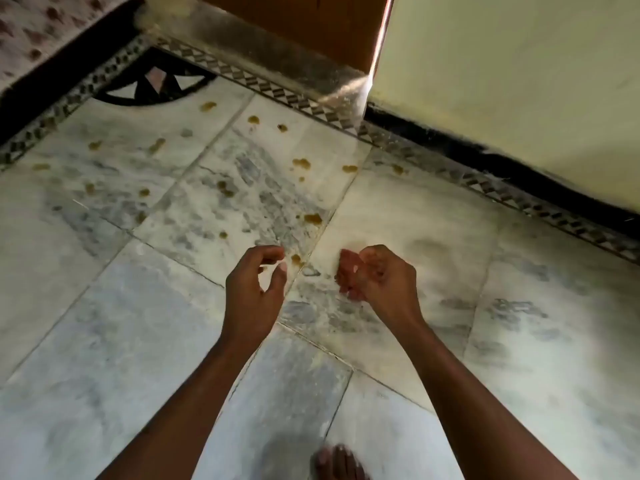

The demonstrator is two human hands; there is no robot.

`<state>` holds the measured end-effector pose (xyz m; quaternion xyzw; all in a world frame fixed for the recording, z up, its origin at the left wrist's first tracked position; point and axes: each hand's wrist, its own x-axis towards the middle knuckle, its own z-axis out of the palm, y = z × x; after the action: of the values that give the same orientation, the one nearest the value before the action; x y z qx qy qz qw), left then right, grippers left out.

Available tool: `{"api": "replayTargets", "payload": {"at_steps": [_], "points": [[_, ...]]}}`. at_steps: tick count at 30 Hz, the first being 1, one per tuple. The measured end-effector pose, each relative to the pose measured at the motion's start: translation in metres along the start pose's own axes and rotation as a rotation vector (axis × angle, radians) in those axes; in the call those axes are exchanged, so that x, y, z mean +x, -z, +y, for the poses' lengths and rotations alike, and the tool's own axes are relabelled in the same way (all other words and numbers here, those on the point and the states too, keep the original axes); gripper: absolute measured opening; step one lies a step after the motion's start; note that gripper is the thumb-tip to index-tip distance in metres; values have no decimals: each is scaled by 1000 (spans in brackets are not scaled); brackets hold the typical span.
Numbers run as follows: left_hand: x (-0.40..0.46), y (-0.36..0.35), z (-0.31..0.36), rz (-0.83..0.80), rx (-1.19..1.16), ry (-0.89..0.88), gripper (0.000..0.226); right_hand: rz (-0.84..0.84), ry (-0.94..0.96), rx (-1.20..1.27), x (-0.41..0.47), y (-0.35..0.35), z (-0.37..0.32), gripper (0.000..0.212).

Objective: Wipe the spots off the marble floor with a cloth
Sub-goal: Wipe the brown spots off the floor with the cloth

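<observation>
Several yellow-brown spots (312,218) are scattered over the white and grey marble floor (104,341), mostly ahead of me toward the far corner. My left hand (254,289) hovers above the floor with its fingers curled and apart, holding nothing. My right hand (375,273) hangs a little to the right of it, palm turned up and fingers loosely curled, also empty. One spot (296,259) lies on the floor between the two hands. No cloth is in view.
A patterned dark border strip (398,136) runs along the walls. A cream wall (519,81) stands at the right, a brown door (311,26) at the back with a stone threshold (263,53). A bare foot (341,462) shows at the bottom edge.
</observation>
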<state>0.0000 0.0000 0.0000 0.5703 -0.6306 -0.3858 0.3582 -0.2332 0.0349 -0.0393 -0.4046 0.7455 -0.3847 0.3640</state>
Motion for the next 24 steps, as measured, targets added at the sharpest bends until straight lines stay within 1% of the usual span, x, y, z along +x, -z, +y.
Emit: {"api": "replayTargets", "payload": {"at_steps": [2,4,5,7,8,9,10,11,13,15,17,19,21,24], "points": [[3,-14,-51,45,74,-1,23,-63,50,-200,17,-16,44,21],[2,-23,-106,75,171,20,28,-101,116,-355,29,-30,82,34],[0,-27,-131,87,221,20,32,-123,158,-433,36,-37,104,43],[1,-27,-166,83,364,35,38,-110,195,-629,46,-51,136,75],[0,-24,-178,81,443,38,42,-117,154,-735,48,-54,147,87],[2,-20,-197,93,512,47,50,-121,109,-795,54,-62,160,93],[3,-14,-211,102,576,72,60,-121,60,-815,59,-67,172,94],[5,-10,-230,118,622,106,69,-86,56,-822,65,-74,183,90],[0,3,-263,164,702,152,78,31,75,-825,70,-89,195,79],[-13,8,-290,218,766,158,74,138,84,-837,75,-109,196,74],[-24,9,-303,276,801,142,68,192,65,-852,79,-130,190,71],[-22,8,-304,294,799,147,65,183,97,-855,80,-147,180,69],[-17,7,-304,316,802,156,64,149,214,-865,79,-166,174,66],[-17,7,-308,320,832,138,62,47,413,-853,78,-200,160,58]]}}
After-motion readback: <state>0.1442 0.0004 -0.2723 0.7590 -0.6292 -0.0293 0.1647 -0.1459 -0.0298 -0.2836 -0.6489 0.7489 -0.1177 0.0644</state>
